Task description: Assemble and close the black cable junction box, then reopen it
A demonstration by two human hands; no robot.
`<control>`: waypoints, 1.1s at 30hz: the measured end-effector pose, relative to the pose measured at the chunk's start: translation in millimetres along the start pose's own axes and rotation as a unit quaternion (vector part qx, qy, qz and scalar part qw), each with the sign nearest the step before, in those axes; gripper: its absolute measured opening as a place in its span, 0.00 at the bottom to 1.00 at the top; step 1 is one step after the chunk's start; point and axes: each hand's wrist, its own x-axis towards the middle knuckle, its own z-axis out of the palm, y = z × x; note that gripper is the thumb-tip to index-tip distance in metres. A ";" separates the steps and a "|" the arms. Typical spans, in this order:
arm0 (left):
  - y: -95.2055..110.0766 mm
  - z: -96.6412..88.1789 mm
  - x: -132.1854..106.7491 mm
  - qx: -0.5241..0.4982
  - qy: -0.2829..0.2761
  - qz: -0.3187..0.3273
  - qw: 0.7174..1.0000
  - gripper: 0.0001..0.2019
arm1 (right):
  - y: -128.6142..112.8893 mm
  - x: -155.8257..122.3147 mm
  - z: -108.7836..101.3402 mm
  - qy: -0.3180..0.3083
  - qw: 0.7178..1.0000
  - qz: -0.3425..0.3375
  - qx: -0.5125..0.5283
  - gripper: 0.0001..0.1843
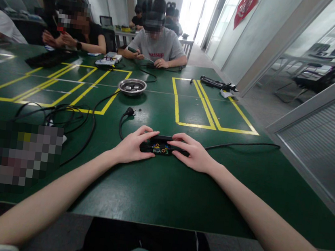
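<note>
An opened black power adapter (161, 149) lies on the green table before me, with circuit parts and copper-coloured coils showing in its case. My left hand (136, 145) grips its left end, fingers at the far side and thumb at the near side. At the right end, my right hand (193, 152) holds it in the same way. Behind the board a black strip of casing (165, 138) runs between my fingertips. A cord with a black plug (130, 112) comes out past my left hand, and another black cable (241, 144) stretches away from my right hand.
A metal bowl (132, 87) with small metal parts stands beyond my hands. Tangled black cables (71, 113) and a blurred-out object (23, 156) lie on the left. Yellow tape (196, 125) marks the table (158, 197). A dark tool-like item (218, 83) rests far right. Co-workers sit opposite.
</note>
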 end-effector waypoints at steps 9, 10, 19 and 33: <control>0.4 -1.0 0.0 -0.008 -0.001 0.012 1.000 0.33 | -4.6 1.5 -4.1 -0.003 1.000 -0.004 0.000 0.12; 0.7 -1.1 0.2 -0.011 -0.001 0.015 1.000 0.32 | -4.9 1.5 -4.2 -0.005 1.000 -0.006 0.000 0.11; 1.8 -2.8 2.5 -0.016 -0.008 0.030 0.999 0.23 | -8.6 4.1 -5.4 0.004 1.000 -0.018 0.002 0.06; 2.3 -1.1 3.4 -0.030 -0.017 0.050 0.998 0.17 | -7.4 3.5 -4.4 -0.011 0.999 0.017 0.027 0.06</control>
